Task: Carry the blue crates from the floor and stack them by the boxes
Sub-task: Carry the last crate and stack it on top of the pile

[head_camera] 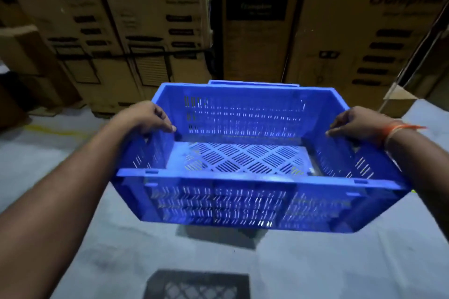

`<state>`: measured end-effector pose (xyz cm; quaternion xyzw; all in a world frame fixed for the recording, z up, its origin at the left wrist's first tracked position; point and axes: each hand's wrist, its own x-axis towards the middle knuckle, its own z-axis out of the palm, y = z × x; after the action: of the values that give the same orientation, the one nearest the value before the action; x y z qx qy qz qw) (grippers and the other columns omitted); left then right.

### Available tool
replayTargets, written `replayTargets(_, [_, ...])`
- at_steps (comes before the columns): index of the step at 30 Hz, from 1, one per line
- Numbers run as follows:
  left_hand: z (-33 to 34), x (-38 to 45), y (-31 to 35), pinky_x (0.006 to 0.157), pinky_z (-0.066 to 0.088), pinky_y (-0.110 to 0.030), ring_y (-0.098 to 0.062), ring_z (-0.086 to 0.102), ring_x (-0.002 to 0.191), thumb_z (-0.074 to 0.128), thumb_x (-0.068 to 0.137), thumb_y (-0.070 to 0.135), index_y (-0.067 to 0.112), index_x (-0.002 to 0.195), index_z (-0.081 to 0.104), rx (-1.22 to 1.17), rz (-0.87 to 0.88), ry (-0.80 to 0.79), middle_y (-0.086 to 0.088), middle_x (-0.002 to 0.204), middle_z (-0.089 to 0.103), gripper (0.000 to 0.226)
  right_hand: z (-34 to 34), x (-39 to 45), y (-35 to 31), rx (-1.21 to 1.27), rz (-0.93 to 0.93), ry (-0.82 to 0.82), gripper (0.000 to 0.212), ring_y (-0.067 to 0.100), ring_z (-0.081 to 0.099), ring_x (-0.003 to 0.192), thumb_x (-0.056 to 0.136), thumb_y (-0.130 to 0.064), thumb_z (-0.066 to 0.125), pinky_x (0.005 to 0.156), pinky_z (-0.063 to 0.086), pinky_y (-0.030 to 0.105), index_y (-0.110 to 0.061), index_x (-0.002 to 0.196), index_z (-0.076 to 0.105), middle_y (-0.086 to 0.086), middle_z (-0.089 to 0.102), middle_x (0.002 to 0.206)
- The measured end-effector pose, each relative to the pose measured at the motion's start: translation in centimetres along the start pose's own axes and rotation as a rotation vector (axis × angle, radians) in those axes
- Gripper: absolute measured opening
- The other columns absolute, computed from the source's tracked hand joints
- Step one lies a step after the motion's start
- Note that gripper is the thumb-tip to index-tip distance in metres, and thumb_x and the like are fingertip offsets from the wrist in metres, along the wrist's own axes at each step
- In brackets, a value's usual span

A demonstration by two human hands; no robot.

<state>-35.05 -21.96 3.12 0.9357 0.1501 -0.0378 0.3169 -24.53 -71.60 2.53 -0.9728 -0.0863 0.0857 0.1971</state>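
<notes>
Fingers (167, 126) of the left hand (145, 116) and right hand (354, 124) were curled over the end rims of the blue crate (243, 160) — held clear of the floor (315, 262), near the boxes (155, 26) — carry judged underway, level lowering called for next.

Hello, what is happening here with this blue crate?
A person is carrying an empty blue crate with both hands. The left hand grips the left rim and the right hand grips the right rim. The crate is in the air above the grey floor, facing a wall of cardboard boxes. The edge of another blue crate shows just behind it, near the boxes.
</notes>
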Motion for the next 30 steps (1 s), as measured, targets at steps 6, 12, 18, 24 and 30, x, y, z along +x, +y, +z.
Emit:
replayTargets(6, [-2.5,4.8,2.5,0.052,0.04,-0.023,-0.021,0.046,0.045,0.087,0.072,0.015,0.002,0.076,0.074,-0.009,0.024,0.004,-0.021,0.067,0.062,0.019,-3.8,3.2,-2.0,-0.025,0.006,0.034,0.014,0.012,0.052,0.036,0.08,-0.025,0.078,0.061,0.046,0.027,-0.012,0.075,0.075,0.014,0.067,0.055])
replayTargets(12, [-2.9,10.9,3.5,0.049,0.042,-0.022,-0.021,0.045,0.046,0.085,0.072,0.01,0.005,0.07,0.073,-0.038,0.054,0.013,-0.014,0.056,0.058,0.013,-3.8,7.8,-1.9,0.046,0.042,0.045,0.014,0.009,0.052,0.033,0.08,-0.022,0.077,0.059,0.045,0.025,-0.009,0.077,0.076,0.008,0.065,0.048])
replayTargets(18, [-3.0,18.9,5.2,0.06,0.044,-0.028,-0.021,0.05,0.045,0.084,0.071,0.015,0.006,0.07,0.075,0.026,0.076,0.063,-0.008,0.052,0.063,0.013,-4.4,15.5,-1.2,0.085,0.037,0.056,0.014,0.009,0.052,0.032,0.08,-0.02,0.077,0.055,0.044,0.026,-0.007,0.077,0.075,0.003,0.062,0.044])
replayTargets(24, [-3.2,26.4,9.2,0.056,0.046,-0.027,-0.017,0.049,0.042,0.082,0.074,0.008,0.003,0.072,0.074,0.001,0.091,0.076,0.001,0.046,0.061,0.01,-6.9,24.0,0.0,0.107,0.054,0.087,0.015,0.015,0.055,0.038,0.078,-0.023,0.078,0.057,0.048,0.028,-0.008,0.077,0.076,0.008,0.067,0.053])
replayTargets(30, [-3.0,32.9,10.7,0.052,0.044,-0.022,-0.007,0.05,0.04,0.08,0.075,0.003,-0.011,0.081,0.068,-0.011,0.096,0.106,0.007,0.055,0.068,0.02,-8.1,30.3,0.9,0.151,0.071,0.117,0.013,0.019,0.054,0.041,0.079,-0.021,0.077,0.054,0.05,0.033,-0.008,0.077,0.075,0.017,0.069,0.063])
